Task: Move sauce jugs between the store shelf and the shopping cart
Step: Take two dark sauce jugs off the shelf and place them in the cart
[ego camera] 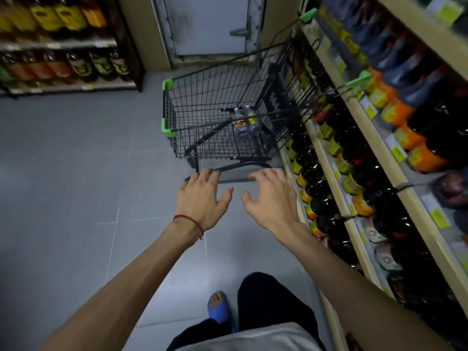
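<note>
- two or more bottle-like containers (247, 120) stand at the far end of the shopping cart (177, 115). blur and the wire mesh hide their exact count and type.
- many dark sauce jugs (314, 191) with yellow and orange labels fill the store shelf (329, 160) on the right, packed in rows. the cart stands just beside this shelf.
- left hand (202, 196): fingers spread, palm down, holding nothing. its fingertips lie over the cart's lower frame bar (235, 167); contact cannot be confirmed.
- right hand (271, 198): fingers spread and slightly bent, holding nothing. it is near the left hand and near the lowest shelf row.
- step in hand, as judged: a two-handed reach toward the load. whether the target is in the cart or on the shelf cannot be told.
- grip: the jugs look full and heavy. put one hand round the neck or handle, if the jug has one, and the other under the base. a pinch on the cap alone is likely to slip.
- lift: raise the jug clear of the wire rim before moving it sideways, so the base does not catch on the mesh.
- placement: set it down upright. on the shelf, lower it into a gap without knocking the neighbouring jugs, which stand close together.
- caution: the cart probably rolls, so do not lean weight on it while reaching.
- surroundings: grey tile floor (76, 173), red cord (188, 220) on the left wrist, blue shoe (220, 307), a second bottle shelf (63, 69) at far left, grey door (207, 24) beyond the cart.
</note>
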The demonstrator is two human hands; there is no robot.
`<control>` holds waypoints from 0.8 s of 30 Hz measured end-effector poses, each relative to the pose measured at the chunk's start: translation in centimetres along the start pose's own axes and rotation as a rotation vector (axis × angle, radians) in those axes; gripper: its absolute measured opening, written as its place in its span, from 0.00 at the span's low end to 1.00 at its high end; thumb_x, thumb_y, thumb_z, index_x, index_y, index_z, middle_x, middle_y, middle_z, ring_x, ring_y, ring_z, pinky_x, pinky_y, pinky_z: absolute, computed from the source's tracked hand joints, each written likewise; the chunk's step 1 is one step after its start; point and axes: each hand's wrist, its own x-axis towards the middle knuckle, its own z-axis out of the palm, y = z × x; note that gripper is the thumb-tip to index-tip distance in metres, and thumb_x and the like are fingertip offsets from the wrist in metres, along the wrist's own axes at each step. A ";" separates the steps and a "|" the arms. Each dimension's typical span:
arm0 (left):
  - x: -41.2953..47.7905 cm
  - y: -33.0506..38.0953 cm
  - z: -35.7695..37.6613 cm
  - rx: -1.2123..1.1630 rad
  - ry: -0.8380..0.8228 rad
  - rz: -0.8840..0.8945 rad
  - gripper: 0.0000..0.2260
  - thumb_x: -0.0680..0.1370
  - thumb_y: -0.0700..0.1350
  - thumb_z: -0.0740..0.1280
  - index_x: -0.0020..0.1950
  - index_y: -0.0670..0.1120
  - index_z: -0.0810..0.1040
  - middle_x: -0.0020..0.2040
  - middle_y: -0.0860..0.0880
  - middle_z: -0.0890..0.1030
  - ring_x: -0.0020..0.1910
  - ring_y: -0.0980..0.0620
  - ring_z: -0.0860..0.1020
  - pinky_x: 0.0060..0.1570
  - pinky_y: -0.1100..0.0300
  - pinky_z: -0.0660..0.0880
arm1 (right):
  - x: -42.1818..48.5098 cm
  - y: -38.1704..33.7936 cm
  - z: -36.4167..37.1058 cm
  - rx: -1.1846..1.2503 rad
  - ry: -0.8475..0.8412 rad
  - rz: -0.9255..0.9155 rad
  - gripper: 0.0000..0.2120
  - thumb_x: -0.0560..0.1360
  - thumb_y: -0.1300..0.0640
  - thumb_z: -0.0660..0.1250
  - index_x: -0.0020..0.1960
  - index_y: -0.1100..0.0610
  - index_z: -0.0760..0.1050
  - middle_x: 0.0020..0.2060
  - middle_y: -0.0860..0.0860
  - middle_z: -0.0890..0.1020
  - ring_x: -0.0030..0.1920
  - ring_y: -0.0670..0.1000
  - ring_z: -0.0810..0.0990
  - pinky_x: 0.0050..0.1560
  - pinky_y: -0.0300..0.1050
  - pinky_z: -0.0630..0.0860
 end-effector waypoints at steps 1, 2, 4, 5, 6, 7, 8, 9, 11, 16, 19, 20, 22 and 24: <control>2.1 -0.5 0.2 0.001 -0.001 0.005 0.25 0.80 0.64 0.54 0.67 0.49 0.74 0.60 0.49 0.77 0.58 0.45 0.77 0.54 0.48 0.75 | 2.3 0.1 0.5 -0.002 -0.001 -0.003 0.23 0.72 0.44 0.66 0.62 0.55 0.81 0.57 0.50 0.83 0.62 0.54 0.75 0.65 0.52 0.71; 4.3 -1.0 0.4 0.000 -0.004 0.005 0.24 0.80 0.64 0.55 0.66 0.49 0.74 0.59 0.49 0.77 0.57 0.45 0.77 0.53 0.48 0.76 | 4.6 0.3 1.0 -0.001 -0.005 -0.007 0.24 0.72 0.44 0.65 0.62 0.55 0.82 0.57 0.50 0.83 0.62 0.55 0.75 0.65 0.52 0.70; 8.9 -1.9 0.9 -0.001 -0.012 -0.005 0.23 0.80 0.64 0.55 0.66 0.49 0.74 0.57 0.49 0.77 0.56 0.45 0.77 0.53 0.48 0.76 | 9.3 0.8 2.2 0.001 -0.010 -0.018 0.24 0.71 0.43 0.64 0.61 0.55 0.82 0.57 0.50 0.83 0.61 0.55 0.76 0.64 0.51 0.70; 11.2 -2.3 1.2 0.002 -0.012 -0.006 0.23 0.80 0.63 0.56 0.65 0.49 0.74 0.57 0.49 0.77 0.56 0.45 0.77 0.52 0.47 0.76 | 11.7 1.3 2.8 0.006 -0.005 -0.022 0.23 0.71 0.44 0.64 0.61 0.55 0.82 0.56 0.50 0.83 0.61 0.55 0.76 0.63 0.51 0.70; 13.6 -2.6 1.5 0.007 -0.010 -0.008 0.22 0.80 0.63 0.56 0.64 0.49 0.74 0.56 0.49 0.77 0.55 0.45 0.77 0.52 0.47 0.76 | 14.0 1.8 3.3 0.014 0.001 -0.026 0.23 0.71 0.44 0.65 0.60 0.55 0.82 0.56 0.50 0.83 0.61 0.55 0.76 0.63 0.52 0.71; 16.0 -2.7 1.8 0.013 -0.011 -0.011 0.21 0.81 0.63 0.57 0.64 0.49 0.74 0.56 0.49 0.77 0.55 0.45 0.77 0.53 0.47 0.76 | 16.4 2.4 3.8 0.021 0.000 -0.028 0.23 0.71 0.45 0.65 0.60 0.55 0.82 0.55 0.50 0.83 0.61 0.55 0.76 0.63 0.52 0.72; 18.4 -2.7 2.0 0.015 -0.016 -0.018 0.21 0.81 0.63 0.56 0.64 0.50 0.74 0.57 0.49 0.77 0.56 0.45 0.77 0.53 0.47 0.76 | 18.8 3.1 4.3 0.024 -0.009 -0.025 0.23 0.71 0.45 0.65 0.60 0.55 0.82 0.55 0.50 0.83 0.61 0.55 0.77 0.63 0.53 0.72; 20.9 -2.6 2.3 0.013 -0.026 -0.027 0.22 0.81 0.63 0.56 0.65 0.50 0.74 0.57 0.49 0.77 0.56 0.46 0.77 0.55 0.47 0.76 | 21.1 3.8 4.6 0.027 -0.022 -0.017 0.22 0.71 0.45 0.65 0.59 0.54 0.83 0.55 0.50 0.84 0.60 0.56 0.77 0.62 0.54 0.73; 25.6 -2.1 2.7 0.005 -0.046 -0.031 0.23 0.81 0.64 0.55 0.66 0.50 0.73 0.58 0.49 0.77 0.57 0.45 0.77 0.56 0.46 0.76 | 25.5 5.3 5.1 0.042 -0.040 -0.007 0.22 0.71 0.44 0.64 0.58 0.55 0.83 0.54 0.51 0.84 0.59 0.56 0.77 0.59 0.54 0.74; 35.3 -1.0 4.3 -0.050 -0.099 -0.092 0.21 0.81 0.63 0.57 0.65 0.50 0.73 0.59 0.48 0.78 0.58 0.44 0.77 0.56 0.45 0.77 | 35.4 8.6 5.7 0.040 -0.123 -0.039 0.18 0.72 0.46 0.69 0.58 0.53 0.82 0.54 0.51 0.82 0.59 0.56 0.76 0.56 0.51 0.74; 39.6 -1.3 5.7 -0.049 -0.162 -0.105 0.22 0.81 0.62 0.56 0.66 0.50 0.73 0.60 0.47 0.77 0.60 0.43 0.77 0.57 0.44 0.76 | 40.3 10.2 6.7 0.036 -0.152 -0.017 0.16 0.73 0.48 0.71 0.58 0.53 0.80 0.54 0.50 0.82 0.58 0.54 0.75 0.55 0.50 0.73; 41.1 -1.6 6.2 -0.050 -0.186 -0.107 0.22 0.81 0.62 0.56 0.66 0.49 0.72 0.61 0.47 0.77 0.61 0.43 0.76 0.57 0.44 0.76 | 41.8 10.8 7.2 0.034 -0.164 -0.003 0.16 0.73 0.47 0.70 0.58 0.53 0.80 0.54 0.50 0.81 0.57 0.54 0.75 0.55 0.50 0.73; 44.1 -2.3 7.4 -0.055 -0.234 -0.115 0.22 0.81 0.63 0.57 0.67 0.50 0.72 0.62 0.47 0.77 0.62 0.43 0.76 0.58 0.45 0.76 | 44.5 11.8 8.5 0.032 -0.203 0.026 0.17 0.73 0.47 0.71 0.59 0.53 0.80 0.55 0.50 0.81 0.57 0.54 0.75 0.57 0.51 0.74; 47.1 -3.0 8.7 -0.059 -0.283 -0.114 0.22 0.81 0.63 0.57 0.68 0.50 0.72 0.64 0.47 0.77 0.64 0.43 0.75 0.60 0.45 0.74 | 47.1 12.7 10.0 0.025 -0.237 0.062 0.18 0.73 0.47 0.71 0.60 0.54 0.80 0.56 0.51 0.81 0.58 0.55 0.75 0.58 0.53 0.74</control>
